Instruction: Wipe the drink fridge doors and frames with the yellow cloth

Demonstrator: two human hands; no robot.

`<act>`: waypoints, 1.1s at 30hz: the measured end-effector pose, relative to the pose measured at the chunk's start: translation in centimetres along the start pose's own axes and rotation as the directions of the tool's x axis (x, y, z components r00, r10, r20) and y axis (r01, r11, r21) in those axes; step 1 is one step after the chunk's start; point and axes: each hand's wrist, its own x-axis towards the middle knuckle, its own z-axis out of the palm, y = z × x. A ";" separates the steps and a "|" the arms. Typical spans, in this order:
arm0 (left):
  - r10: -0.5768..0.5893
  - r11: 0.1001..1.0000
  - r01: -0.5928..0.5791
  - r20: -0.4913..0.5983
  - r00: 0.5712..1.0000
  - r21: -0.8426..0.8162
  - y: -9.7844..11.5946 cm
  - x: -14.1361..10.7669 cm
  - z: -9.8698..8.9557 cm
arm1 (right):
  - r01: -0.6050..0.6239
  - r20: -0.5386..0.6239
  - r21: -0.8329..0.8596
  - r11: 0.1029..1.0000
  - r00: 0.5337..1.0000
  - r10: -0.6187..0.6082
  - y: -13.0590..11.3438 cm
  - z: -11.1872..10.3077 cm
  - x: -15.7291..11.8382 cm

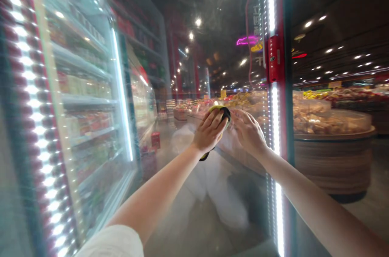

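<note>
My left hand (pixel 209 130) holds a folded yellow and black cloth (pixel 226 113) flat against a glass door (pixel 209 66). Part of the cloth pokes out below the palm, and its middle is hidden under the fingers. Just to the right, my right hand (pixel 249 132) is spread with fingers stretched toward the glass, close to the cloth's edge. Whether its fingertips touch the cloth or only the glass, I cannot tell. The glass carries a blurred reflection of pale clothing and shop lights.
A red door edge (pixel 276 60) with a bright light strip (pixel 276 119) stands right of my hands. Left is a lit, blurred refrigerated cabinet (pixel 88 99) with stocked shelves. Beyond the door, a round wood-sided display stand (pixel 334 159) bears heaped goods.
</note>
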 end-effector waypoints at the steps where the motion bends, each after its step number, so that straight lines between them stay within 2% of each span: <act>1: -0.032 0.999 0.032 -0.021 0.999 0.010 -0.8 0.3 -0.3 | 0.003 -0.002 -0.003 1.000 1.000 -0.003 -0.4 0.2 0.2; 4: -0.212 0.975 0.217 -0.093 0.973 0.049 -2.8 -0.3 -1.6 | 0.029 -0.001 -0.032 0.999 1.000 -0.029 -1.3 0.6 0.1; 6: -0.318 0.943 0.327 -0.122 0.940 0.061 -2.9 -2.3 -2.3 | 0.051 -0.001 -0.050 0.997 0.999 -0.051 -1.6 0.6 -0.3; 7: -0.336 0.936 0.346 -0.124 0.934 0.066 -2.5 -3.5 -2.5 | 0.058 0.001 -0.056 0.997 0.998 -0.058 -1.8 0.7 -0.6; 8: -0.323 0.940 0.333 -0.117 0.939 0.072 -1.9 -4.7 -2.5 | 0.065 0.004 -0.060 0.996 0.998 -0.065 -2.0 0.8 -0.8; 10: -0.218 0.971 0.225 -0.082 0.972 0.085 -0.9 -6.3 -2.5 | 0.076 0.017 -0.060 0.995 0.997 -0.075 -2.6 1.1 -1.1; 12: -0.093 0.992 0.096 -0.040 0.995 0.082 -0.7 -6.5 -2.5 | 0.097 0.034 -0.054 0.994 0.995 -0.095 -3.4 1.6 -0.9; 14: -0.058 0.996 0.059 -0.017 0.998 0.073 -1.8 -5.8 -2.9 | 0.126 0.045 -0.049 0.991 0.991 -0.124 -4.2 2.2 -0.6; 17: -0.199 0.975 0.201 -0.026 0.980 0.090 -4.7 -5.4 -4.4 | 0.164 0.054 -0.056 0.985 0.986 -0.161 -5.2 3.0 -0.3; 19: -0.336 0.932 0.342 -0.066 0.940 0.121 -6.0 -6.9 -5.6 | 0.182 0.068 -0.075 0.980 0.982 -0.177 -5.6 3.2 -0.5; 21: -0.421 0.890 0.432 -0.101 0.901 0.144 -6.2 -9.7 -6.4 | 0.208 0.091 -0.101 0.973 0.976 -0.199 -6.2 3.3 -1.0; 23: -0.428 0.886 0.437 -0.089 0.899 0.154 -5.3 -12.5 -6.8 | 0.247 0.111 -0.126 0.961 0.966 -0.234 -7.1 3.4 -1.4; 25: -0.375 0.916 0.376 -0.033 0.926 0.141 -4.3 -13.8 -6.9 | 0.277 0.121 -0.145 0.950 0.958 -0.261 -8.3 3.6 -1.5; 27: -0.304 0.948 0.298 0.036 0.952 0.108 -4.0 -13.2 -7.0 | 0.280 0.119 -0.160 0.947 0.957 -0.263 -9.7 4.0 -1.2; 29: -0.268 0.962 0.262 0.080 0.960 0.078 -5.2 -11.2 -7.3 | 0.263 0.110 -0.171 0.949 0.963 -0.247 -10.8 4.5 -0.7; 31: -0.317 0.947 0.311 0.070 0.946 0.077 -7.5 -9.3 -7.9 | 0.252 0.097 -0.179 0.951 0.967 -0.238 -11.5 5.0 -0.2; 33: -0.417 0.904 0.414 0.002 0.909 0.103 -10.2 -8.9 -8.9 | 0.249 0.088 -0.186 0.950 0.968 -0.236 -11.8 5.3 0.1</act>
